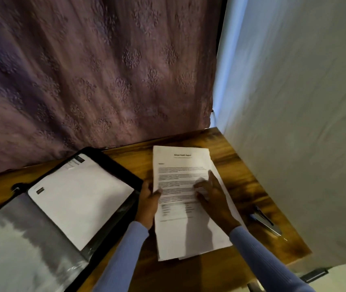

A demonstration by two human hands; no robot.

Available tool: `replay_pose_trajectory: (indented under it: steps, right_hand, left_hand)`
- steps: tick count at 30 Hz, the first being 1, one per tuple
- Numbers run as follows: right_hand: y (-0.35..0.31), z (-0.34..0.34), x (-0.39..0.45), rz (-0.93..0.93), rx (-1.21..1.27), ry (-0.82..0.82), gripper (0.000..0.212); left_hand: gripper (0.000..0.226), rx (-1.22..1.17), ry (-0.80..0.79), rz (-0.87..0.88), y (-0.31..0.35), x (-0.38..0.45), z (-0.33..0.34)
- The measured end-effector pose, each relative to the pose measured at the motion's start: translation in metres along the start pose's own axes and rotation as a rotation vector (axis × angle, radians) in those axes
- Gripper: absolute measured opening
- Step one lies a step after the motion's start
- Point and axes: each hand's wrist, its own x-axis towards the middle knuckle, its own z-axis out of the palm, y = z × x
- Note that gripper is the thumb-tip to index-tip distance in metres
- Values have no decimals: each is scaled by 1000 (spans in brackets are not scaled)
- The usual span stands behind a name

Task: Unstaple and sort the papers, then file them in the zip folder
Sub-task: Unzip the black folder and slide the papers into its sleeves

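A stack of white printed papers [180, 165] lies on the wooden table [138, 165], right of centre. My left hand [149, 200] grips the stack's left edge, thumb on top of the top sheet. My right hand [212, 194] rests flat on the top sheet with its fingers spread over the text. A black zip folder [113, 163] lies open to the left, its clear sleeve holding white sheets [83, 197]. No staple is visible.
A dark pen-like tool [267, 220] lies at the table's right edge. A purple patterned curtain [96, 70] hangs behind the table. A white wall [294, 123] borders the right side. A small dark object [16, 187] sits by the folder's far-left corner.
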Motion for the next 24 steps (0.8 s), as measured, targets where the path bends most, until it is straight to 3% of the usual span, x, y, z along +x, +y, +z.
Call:
replay_pose_trajectory:
  steps: [5, 7, 12, 16, 20, 24]
  right_hand:
    - [-31, -1, 20, 135, 493, -127, 19]
    - [-46, 1, 28, 148, 527, -222, 19]
    - [-120, 33, 26, 2, 119, -319, 29]
    - [-194, 66, -5, -189, -5, -367, 50]
    - [-234, 91, -23, -353, -281, -434, 30]
    - [-255, 113, -42, -406, -398, -463, 20]
  left_hand:
    - [24, -99, 29, 35, 8, -11, -62]
    - [23, -103, 77, 41, 10, -18, -83]
    - [21, -139, 74, 19, 18, -48, -117]
    - [27, -179, 2, -23, 21, -81, -137]
    - [42, -393, -59, -117, 21, -108, -175]
    - [28, -121, 51, -62, 5, -138, -224]
